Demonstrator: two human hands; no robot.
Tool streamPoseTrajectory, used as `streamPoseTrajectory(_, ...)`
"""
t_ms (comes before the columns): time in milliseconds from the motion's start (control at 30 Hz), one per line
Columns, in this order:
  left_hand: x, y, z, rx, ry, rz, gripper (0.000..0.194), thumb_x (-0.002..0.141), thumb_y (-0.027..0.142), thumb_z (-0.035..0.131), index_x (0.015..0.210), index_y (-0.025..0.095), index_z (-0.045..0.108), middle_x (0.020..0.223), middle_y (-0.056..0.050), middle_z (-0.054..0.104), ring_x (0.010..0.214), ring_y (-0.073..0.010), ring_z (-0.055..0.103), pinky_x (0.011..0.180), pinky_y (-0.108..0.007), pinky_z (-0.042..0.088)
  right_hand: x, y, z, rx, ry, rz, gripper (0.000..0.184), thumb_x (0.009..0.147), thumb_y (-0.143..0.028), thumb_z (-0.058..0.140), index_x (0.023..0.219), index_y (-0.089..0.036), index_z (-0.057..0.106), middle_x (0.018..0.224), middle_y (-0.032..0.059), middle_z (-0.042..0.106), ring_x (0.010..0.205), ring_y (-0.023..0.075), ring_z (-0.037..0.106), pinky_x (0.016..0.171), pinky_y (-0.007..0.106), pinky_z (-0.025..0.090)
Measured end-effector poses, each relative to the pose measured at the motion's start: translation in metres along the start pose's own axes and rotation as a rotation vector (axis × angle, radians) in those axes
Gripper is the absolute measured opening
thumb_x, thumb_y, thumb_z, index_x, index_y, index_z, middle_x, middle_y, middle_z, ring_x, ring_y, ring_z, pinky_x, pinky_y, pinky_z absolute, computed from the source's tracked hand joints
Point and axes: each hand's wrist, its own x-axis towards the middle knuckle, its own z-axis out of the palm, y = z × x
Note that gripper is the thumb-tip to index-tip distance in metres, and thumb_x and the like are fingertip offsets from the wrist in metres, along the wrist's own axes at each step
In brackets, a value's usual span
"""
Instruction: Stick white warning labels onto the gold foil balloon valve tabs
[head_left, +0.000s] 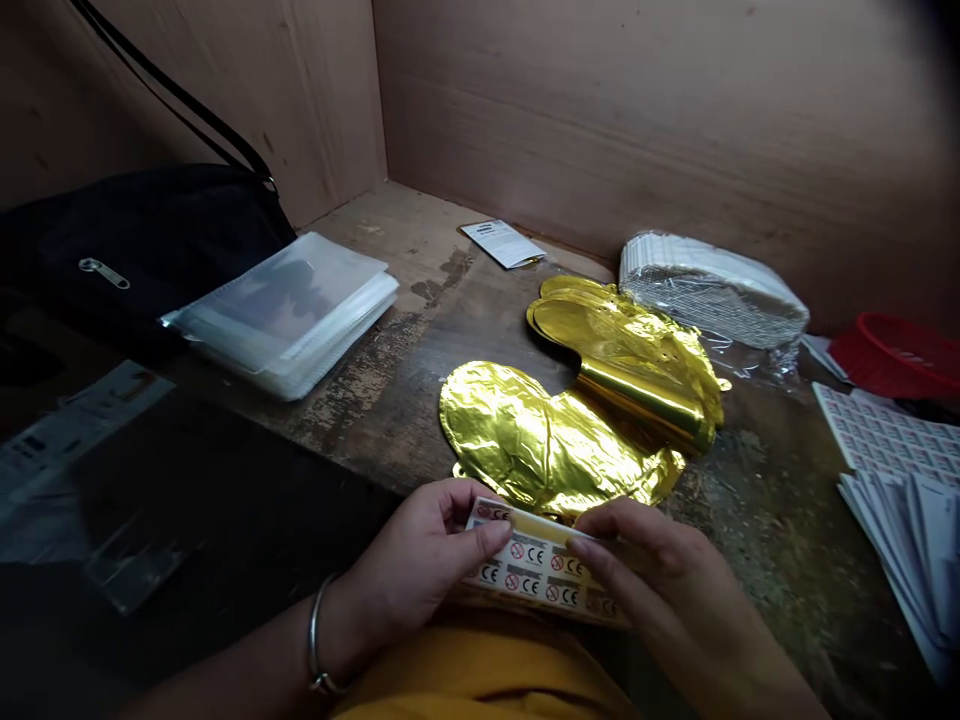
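A small sheet of CE warning stickers (541, 571) lies across my lap at the table's near edge. My left hand (420, 560), with a metal bangle at the wrist, grips the sheet's left end, thumb on top. My right hand (649, 570) pinches at the sheet's upper right edge with closed fingers. Just beyond them lies a flat gold foil heart balloon (540, 435), and more gold foil balloons (637, 355) are piled behind it.
A stack of clear plastic bags (289, 310) and a black bag (127, 255) lie at the left. At the back right stand a wrapped bundle of white cards (709, 290), a red basket (896, 355) and sticker sheets (892, 440). A small paper label (502, 243) lies near the wooden wall.
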Motion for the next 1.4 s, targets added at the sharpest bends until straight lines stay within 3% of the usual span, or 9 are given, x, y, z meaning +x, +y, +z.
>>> streamPoseTrajectory(67,-0.001,-0.002,-0.001,-0.005,0.023,0.006,0.026,0.079,0.032,0.074,0.089,0.012,0.062,0.081,0.000,0.062,0.072,-0.0113,0.057,0.069,-0.024,0.047,0.001,0.003,-0.004,-0.039,0.017,-0.034,0.022,0.090,-0.041,0.057,0.080,-0.024,0.068,0.073,0.0007,0.069,0.065,0.0179,0.065,0.057,0.028,0.051)
streamPoseTrajectory(233,-0.002,-0.002,0.003,0.049,0.064,0.012,0.026,0.079,0.034,0.073,0.082,0.011,0.062,0.076,0.000,0.060,0.069,-0.0107,0.053,0.067,-0.023,0.044,0.003,-0.016,0.007,-0.310,0.368,-0.420,0.013,0.087,-0.024,0.063,0.097,-0.019,0.069,0.095,0.0073,0.070,0.093,0.0244,0.061,0.084,0.040,0.048)
streamPoseTrajectory(333,-0.002,-0.002,0.006,0.093,0.058,0.042,0.025,0.080,0.033,0.072,0.079,0.011,0.061,0.073,0.001,0.056,0.067,-0.0091,0.048,0.064,-0.021,0.041,0.007,-0.030,0.021,-0.266,0.393,-0.530,0.018,0.085,-0.015,0.065,0.102,-0.014,0.068,0.095,0.0096,0.068,0.096,0.0236,0.057,0.086,0.038,0.047)
streamPoseTrajectory(533,-0.005,-0.003,0.003,0.106,-0.042,0.014,0.024,0.085,0.035,0.066,0.092,0.013,0.066,0.080,-0.001,0.060,0.072,-0.0113,0.051,0.069,-0.024,0.041,0.013,-0.030,0.032,-0.150,0.346,-0.472,0.005,0.086,-0.014,0.064,0.089,-0.017,0.067,0.080,0.0043,0.065,0.074,0.0166,0.057,0.067,0.032,0.046)
streamPoseTrajectory(633,-0.006,-0.001,0.004,0.228,-0.001,0.051,0.022,0.087,0.033,0.062,0.083,0.012,0.066,0.075,0.000,0.058,0.070,-0.0109,0.049,0.065,-0.021,0.039,0.014,-0.027,0.032,-0.137,0.322,-0.431,0.006,0.087,-0.015,0.063,0.083,-0.017,0.066,0.077,0.0034,0.063,0.071,0.0159,0.058,0.064,0.031,0.046)
streamPoseTrajectory(900,-0.004,-0.001,0.003,0.160,0.029,0.026,0.027,0.087,0.038,0.062,0.077,0.013,0.060,0.067,0.003,0.052,0.061,-0.0086,0.042,0.059,-0.020,0.037,0.007,-0.028,0.035,-0.171,0.335,-0.475,0.019,0.087,-0.020,0.064,0.106,-0.016,0.065,0.097,0.0080,0.067,0.086,0.0190,0.062,0.076,0.032,0.050)
streamPoseTrajectory(1167,-0.008,-0.004,0.001,0.300,0.000,0.058,0.022,0.088,0.033,0.060,0.088,0.012,0.067,0.077,-0.001,0.061,0.071,-0.0124,0.051,0.065,-0.023,0.041,0.008,-0.026,0.038,-0.018,0.191,-0.356,0.007,0.088,-0.016,0.062,0.092,-0.021,0.065,0.080,0.0004,0.065,0.072,0.0118,0.064,0.064,0.022,0.050)
streamPoseTrajectory(1267,-0.011,-0.004,0.001,0.471,0.040,0.105,0.023,0.090,0.032,0.057,0.085,0.013,0.068,0.075,-0.002,0.063,0.070,-0.0134,0.052,0.064,-0.024,0.042,0.009,-0.024,0.038,-0.009,0.191,-0.329,0.007,0.088,-0.017,0.062,0.092,-0.021,0.065,0.080,0.0004,0.064,0.072,0.0115,0.063,0.064,0.022,0.049)
streamPoseTrajectory(1400,-0.011,-0.002,0.002,0.403,0.022,0.100,0.027,0.090,0.036,0.058,0.084,0.013,0.068,0.074,-0.002,0.062,0.068,-0.0127,0.052,0.062,-0.023,0.042,0.010,-0.023,0.037,-0.013,0.217,-0.311,0.009,0.088,-0.019,0.063,0.095,-0.022,0.066,0.084,0.0008,0.065,0.074,0.0121,0.062,0.064,0.023,0.050)
